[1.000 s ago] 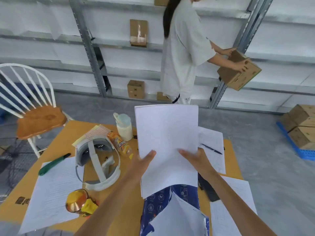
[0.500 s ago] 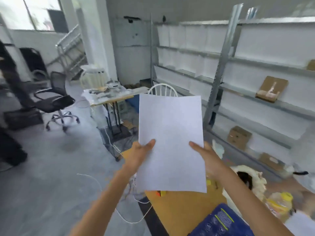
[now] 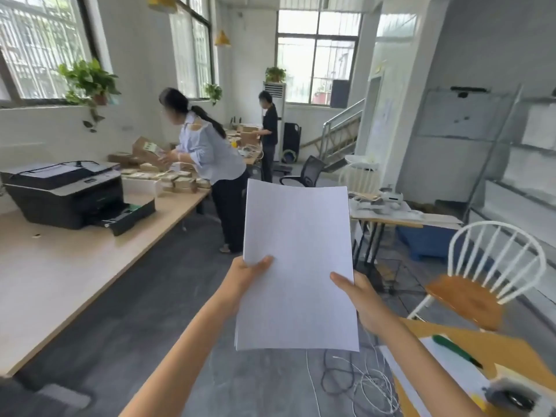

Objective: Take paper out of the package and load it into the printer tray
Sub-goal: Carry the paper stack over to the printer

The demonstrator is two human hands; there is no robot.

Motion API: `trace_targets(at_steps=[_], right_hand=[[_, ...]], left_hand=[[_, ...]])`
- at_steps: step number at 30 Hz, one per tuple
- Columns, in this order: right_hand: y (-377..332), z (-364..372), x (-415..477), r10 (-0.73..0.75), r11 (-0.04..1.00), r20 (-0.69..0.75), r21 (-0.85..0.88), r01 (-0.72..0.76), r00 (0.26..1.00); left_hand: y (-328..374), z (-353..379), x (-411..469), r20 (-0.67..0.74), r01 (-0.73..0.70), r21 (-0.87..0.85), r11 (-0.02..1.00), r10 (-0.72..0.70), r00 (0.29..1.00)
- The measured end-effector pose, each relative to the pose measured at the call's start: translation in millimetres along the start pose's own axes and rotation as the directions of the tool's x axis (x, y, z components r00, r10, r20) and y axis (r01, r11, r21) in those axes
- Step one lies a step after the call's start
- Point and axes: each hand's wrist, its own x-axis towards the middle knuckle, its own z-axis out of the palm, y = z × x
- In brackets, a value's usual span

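I hold a stack of white paper (image 3: 296, 266) upright in front of me, above the floor. My left hand (image 3: 246, 273) grips its left edge, thumb on the front. My right hand (image 3: 358, 293) grips the lower right edge the same way. A black printer (image 3: 64, 192) stands on the long light-wood table (image 3: 60, 266) at the left, well away from my hands. Its paper tray (image 3: 131, 215) is pulled out toward the table's front. The paper package is out of view.
A person in a light blue shirt (image 3: 210, 158) bends over boxes at the table's far end; another person (image 3: 268, 130) stands further back. A white chair (image 3: 481, 281) and the orange table corner (image 3: 469, 362) are at my right. Loose cables (image 3: 358, 383) lie on the grey floor.
The view has swung left from the orange table and shelves to the room with the printer. Both hands keep the same hold on the paper stack, now clear of the blue package.
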Motion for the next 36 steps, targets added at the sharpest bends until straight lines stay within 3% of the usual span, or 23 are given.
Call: trace_targets(at_steps=[5,10,19,28,36], right_hand=[[-0.6,107.6,57.0,-0.001,0.999,0.193,-0.044,0.009,0.981],[-0.4,203.6,94.2,-0.022,0.990,0.289,-0.128,0.061,0.957],[-0.3,302.0,161.0,-0.070,0.985,0.487,-0.103,0.137,0.871],[18.1,382.1,284.1,-0.106,0.975,0.590,-0.097,0.201,0.800],[17.6,460.7,424.0,-0.057,0.998,0.691,0.044,0.036,0.720]], left_hand=[[16.9,-109.2,-14.4,-0.150,-0.029,0.001,1.000,0.029,0.988],[18.3,-202.0,-30.8,-0.277,-0.063,0.011,0.998,0.064,0.959],[9.7,-302.9,-36.1,-0.510,-0.071,0.038,0.997,0.081,0.856],[-0.2,-376.5,39.6,-0.629,-0.099,0.038,0.994,0.101,0.771],[-0.1,-442.3,139.8,-0.705,-0.090,0.031,0.995,0.086,0.704]])
